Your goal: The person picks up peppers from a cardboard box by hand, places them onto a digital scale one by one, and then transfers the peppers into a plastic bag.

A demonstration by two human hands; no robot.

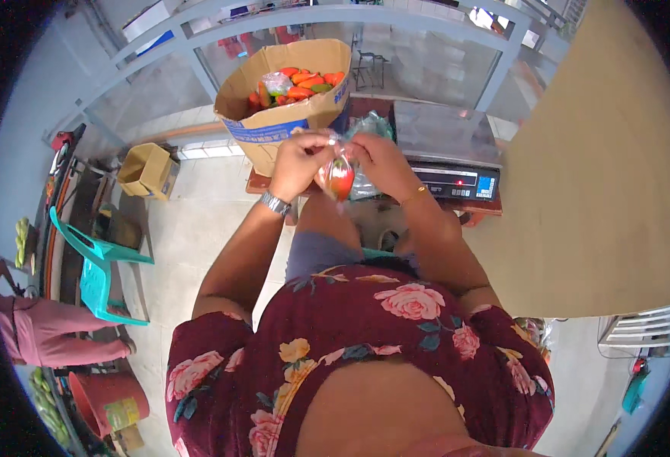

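My left hand [302,158] and my right hand [384,162] are raised close together in front of me, both pinching the gathered top of a clear plastic bag [340,181]. Red and orange elongated produce, which looks like peppers, shows through the film of the bag. Just beyond my left hand stands an open cardboard box [274,128] with many similar red, orange and green peppers [301,85] and a clear plastic bundle in it. Behind my right hand, crumpled greenish plastic bags [369,129] lie beside a weighing scale [445,137] with a lit display.
The box and scale rest on a low reddish-brown table [490,206]. To the left are a small cardboard box [147,171], a turquoise plastic chair [99,266], a person in pink trousers [68,331] and a red bin [106,400]. A large tan panel [579,198] stands at my right.
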